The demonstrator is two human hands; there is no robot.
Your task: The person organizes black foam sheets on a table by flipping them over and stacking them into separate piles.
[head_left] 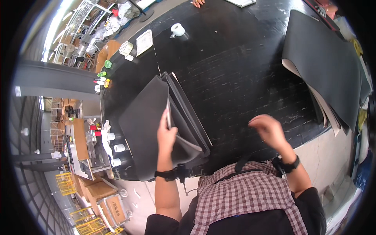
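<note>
My left hand (167,135) grips the edge of a dark grey sheet (145,107), with the thumb on one side and the fingers on the other. That sheet lies at the left on a pile of folded dark sheets (187,111), whose pale undersides show along some edges. Over the black table (231,82), to the right of the pile, my right hand (268,131) hovers apart from everything. Its fingers are loosely bent and nothing shows in them. Farther right, more dark sheets (325,58) with pale undersides lie folded over, their corners hanging past the near table edge.
A white roll (178,29) and a pale pad (144,42) stand on the far left of the table. Small bottles (105,76) and several white rolls (119,148) line its left edge. Another person's hand (198,3) rests at the far edge. Cardboard boxes (111,207) are on the floor.
</note>
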